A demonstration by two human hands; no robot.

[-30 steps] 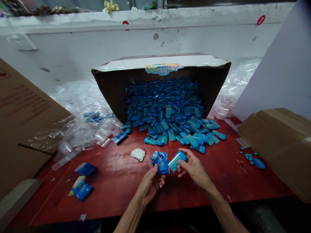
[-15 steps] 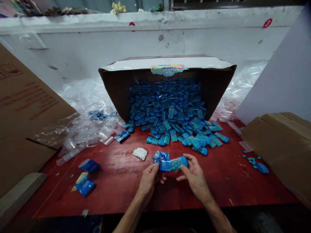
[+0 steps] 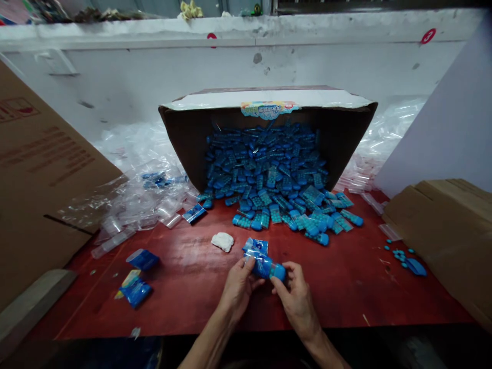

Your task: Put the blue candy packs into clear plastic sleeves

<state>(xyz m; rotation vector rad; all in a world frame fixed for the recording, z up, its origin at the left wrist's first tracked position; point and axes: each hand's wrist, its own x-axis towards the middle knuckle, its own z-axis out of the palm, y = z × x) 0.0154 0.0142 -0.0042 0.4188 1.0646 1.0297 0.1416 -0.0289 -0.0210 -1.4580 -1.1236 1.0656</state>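
My left hand (image 3: 237,287) is closed, its thumb and fingers pinching a blue printed plastic sleeve (image 3: 261,262). From the right, my right hand (image 3: 296,300) grips the blue cap of a small flat clear bottle (image 3: 278,272). Most of the bottle's body sits inside the sleeve, leaving the cap and a short strip of turquoise balls showing. Just behind the sleeve is another flat blue printed piece (image 3: 257,245); whether it is attached cannot be told. A white lump (image 3: 222,242) lies on the red tabletop (image 3: 184,302) beyond my left hand.
An open carton (image 3: 346,133) spills many blue-capped bottles (image 3: 269,174) toward me. Clear plastic sleeves (image 3: 134,197) are heaped at left. Blue printed sleeves (image 3: 135,291) lie front left. Loose turquoise balls (image 3: 400,254) are near a brown box (image 3: 442,230) at right.
My right hand has moved left, pushing the bottle deeper into the sleeve, so less of its clear body shows. My left hand stays nearly in place.
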